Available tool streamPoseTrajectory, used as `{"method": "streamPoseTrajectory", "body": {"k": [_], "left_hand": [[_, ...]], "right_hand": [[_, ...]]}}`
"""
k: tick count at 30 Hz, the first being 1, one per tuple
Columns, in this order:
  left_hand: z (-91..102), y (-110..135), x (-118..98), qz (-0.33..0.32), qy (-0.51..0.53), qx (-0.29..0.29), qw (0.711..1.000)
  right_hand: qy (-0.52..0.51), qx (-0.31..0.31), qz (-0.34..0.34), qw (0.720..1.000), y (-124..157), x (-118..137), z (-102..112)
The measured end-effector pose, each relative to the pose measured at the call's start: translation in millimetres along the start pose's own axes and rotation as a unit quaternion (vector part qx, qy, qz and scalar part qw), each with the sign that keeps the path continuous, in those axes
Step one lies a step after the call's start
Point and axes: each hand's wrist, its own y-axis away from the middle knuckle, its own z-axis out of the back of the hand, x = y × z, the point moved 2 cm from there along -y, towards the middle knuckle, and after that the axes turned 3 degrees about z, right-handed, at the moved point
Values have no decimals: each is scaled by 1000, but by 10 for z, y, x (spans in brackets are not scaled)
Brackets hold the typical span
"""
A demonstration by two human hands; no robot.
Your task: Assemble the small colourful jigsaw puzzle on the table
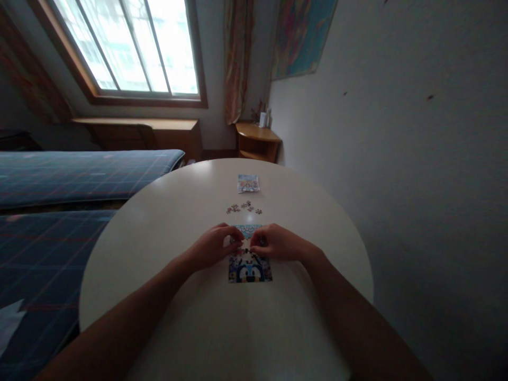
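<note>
A small jigsaw puzzle [250, 271] with a blue cartoon figure lies on the round white table [166, 222]. Both my hands rest on its upper half. My left hand [214, 246] has its fingers curled, fingertips pinched at the puzzle's middle. My right hand [278, 242] is curled the same way, fingertips meeting the left ones. What the fingertips pinch is too small to make out. Several loose puzzle pieces [244, 207] lie just beyond the hands. Farther back lies a small picture card [248, 183].
The table stands against a white wall [397, 159] on the right. Two beds with blue checked covers [59, 174] are on the left. A wooden corner shelf [257, 140] and a window [130, 47] are at the back.
</note>
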Motion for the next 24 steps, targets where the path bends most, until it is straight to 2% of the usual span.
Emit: {"method": "streamPoseTrajectory", "body": {"k": [24], "left_hand": [[51, 17, -79, -45, -56, 46, 996]], "right_hand": [[60, -26, -10, 998, -37, 24, -40]]}}
